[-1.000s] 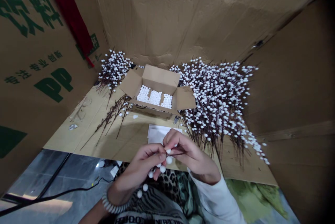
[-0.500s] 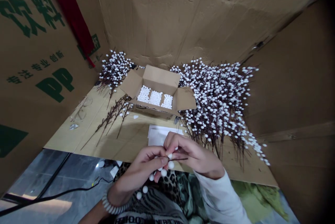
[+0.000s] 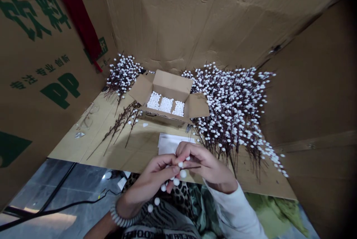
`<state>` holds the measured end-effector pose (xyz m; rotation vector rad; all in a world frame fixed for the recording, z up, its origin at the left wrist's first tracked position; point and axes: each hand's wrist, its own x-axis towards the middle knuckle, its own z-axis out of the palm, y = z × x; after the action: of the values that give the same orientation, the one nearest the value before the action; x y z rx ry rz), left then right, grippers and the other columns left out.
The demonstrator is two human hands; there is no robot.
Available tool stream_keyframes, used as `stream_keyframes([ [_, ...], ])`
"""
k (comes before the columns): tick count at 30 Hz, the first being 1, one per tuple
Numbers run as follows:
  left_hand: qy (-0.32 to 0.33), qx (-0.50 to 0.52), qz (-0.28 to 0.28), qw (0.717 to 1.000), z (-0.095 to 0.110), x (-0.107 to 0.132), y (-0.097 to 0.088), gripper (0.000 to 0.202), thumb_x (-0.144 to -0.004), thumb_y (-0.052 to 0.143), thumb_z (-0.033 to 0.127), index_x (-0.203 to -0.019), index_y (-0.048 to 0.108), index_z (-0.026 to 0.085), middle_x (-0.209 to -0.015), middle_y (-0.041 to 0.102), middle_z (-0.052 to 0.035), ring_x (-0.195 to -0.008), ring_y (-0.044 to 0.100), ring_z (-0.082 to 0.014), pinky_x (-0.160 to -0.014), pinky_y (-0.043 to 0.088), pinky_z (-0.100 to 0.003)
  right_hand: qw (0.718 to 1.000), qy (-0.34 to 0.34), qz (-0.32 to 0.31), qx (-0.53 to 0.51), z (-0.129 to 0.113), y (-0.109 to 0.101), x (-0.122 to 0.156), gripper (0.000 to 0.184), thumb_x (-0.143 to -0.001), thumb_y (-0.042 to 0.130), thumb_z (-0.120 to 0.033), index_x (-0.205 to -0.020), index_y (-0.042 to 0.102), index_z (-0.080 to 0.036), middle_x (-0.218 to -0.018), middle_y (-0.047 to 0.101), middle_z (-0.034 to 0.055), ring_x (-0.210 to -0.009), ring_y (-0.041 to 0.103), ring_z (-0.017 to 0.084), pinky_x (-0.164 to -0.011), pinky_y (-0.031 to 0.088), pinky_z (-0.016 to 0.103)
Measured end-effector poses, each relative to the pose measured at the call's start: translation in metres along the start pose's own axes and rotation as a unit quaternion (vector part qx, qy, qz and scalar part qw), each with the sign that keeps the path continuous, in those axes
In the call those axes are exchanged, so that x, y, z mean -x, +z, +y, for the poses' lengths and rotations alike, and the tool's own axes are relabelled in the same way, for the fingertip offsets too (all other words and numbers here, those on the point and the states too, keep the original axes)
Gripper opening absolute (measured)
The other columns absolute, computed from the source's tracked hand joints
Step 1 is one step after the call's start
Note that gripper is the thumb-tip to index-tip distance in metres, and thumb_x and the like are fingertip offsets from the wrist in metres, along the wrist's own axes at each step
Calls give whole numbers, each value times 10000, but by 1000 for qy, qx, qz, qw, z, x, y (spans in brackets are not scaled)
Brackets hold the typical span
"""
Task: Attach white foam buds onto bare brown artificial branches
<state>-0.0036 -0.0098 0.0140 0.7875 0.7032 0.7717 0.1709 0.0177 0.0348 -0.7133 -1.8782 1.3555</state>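
**Both hands meet over a twig with white balls, at the near edge of the desk**

The brown twig lies between the two hands, and its thin stem points out across the right hand. The left hand is closed around it, thumb pressed near the fingers. The right hand is narrow too, its fingertips closed on the same piece, although which part exactly they pinch I cannot tell. Several white balls show between the hands, and two more hang below the left hand.

Just beyond the hands, white paper lies on the desk. Farther ahead stands an open box with small white balls inside, in three groups. To the left of the box, well apart from the hands, are bare twigs and a small bunch. Beyond the right hand spreads a large pile of finished-looking branches, full of white balls.
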Motion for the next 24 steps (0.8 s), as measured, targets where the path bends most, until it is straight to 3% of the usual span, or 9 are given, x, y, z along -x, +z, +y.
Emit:
stream_keyframes([
  [4,46,-26,7,999,-1,-4,-2,286,-786,660,440,-710,611,168,-601,556,31,-447,460,-66,-448,354,-192,973,71,182,-121,18,10,5,203,-906,546,-376,-945,683,-231,-794,630,22,-741,598,153,-666,484,279],
  [6,69,-65,35,995,2,-6,-2,322,-791,647,480,-712,595,172,-574,558,29,-474,480,-86,-476,372,-200,943,99,276,-157,29,16,10,237,-898,546,-399,-997,679,-229,-757,606,14,-698,583,152,-645,482,276],
  [8,88,-96,76,989,6,-9,-1,350,-776,657,502,-692,572,173,-552,557,30,-491,489,-98,-490,383,-204,925,119,327,-149,37,24,18,256,-893,548,-412,-999,681,-221,-695,546,-5,-639,551,144,-611,463,267],
  [11,126,-103,132,978,9,-15,-2,351,-753,687,495,-685,571,170,-582,555,34,-528,516,-106,-516,408,-207,937,141,313,-66,44,42,33,282,-910,510,-427,-989,692,-226,-704,495,-8,-625,516,145,-598,434,270],
  [14,162,-68,174,969,6,-22,0,325,-748,711,463,-703,592,164,-646,563,33,-565,529,-96,-547,427,-200,952,114,283,7,47,62,45,334,-861,569,-474,-1080,670,-242,-790,497,9,-665,498,159,-586,419,275],
  [17,161,-4,200,966,1,-30,8,336,-724,731,471,-740,581,171,-653,561,41,-548,535,-89,-516,430,-191,943,85,316,64,50,77,50,323,-780,683,-443,-1027,673,-236,-755,479,-3,-635,456,155,-539,376,265],
  [19,165,11,198,966,0,-33,15,329,-719,737,461,-816,583,187,-646,561,50,-529,543,-92,-496,440,-190,926,93,355,91,49,80,51,153,-826,645,-370,-837,672,-219,-686,453,-15,-600,430,148,-523,346,261],
  [21,188,-19,179,965,-1,-36,21,307,-738,733,404,-927,595,206,-680,595,39,-577,579,-108,-540,480,-202,911,99,387,102,46,77,53,240,-873,579,-320,-665,605,-204,-634,425,-19,-573,413,142,-511,324,260],
  [24,219,-109,117,963,2,-39,24,447,-717,759,271,-1126,586,222,-900,683,-34,-811,645,-166,-754,534,-268,890,103,430,112,41,63,61,320,-877,572,-318,-583,532,-198,-603,421,-21,-555,404,137,-504,308,259],
])
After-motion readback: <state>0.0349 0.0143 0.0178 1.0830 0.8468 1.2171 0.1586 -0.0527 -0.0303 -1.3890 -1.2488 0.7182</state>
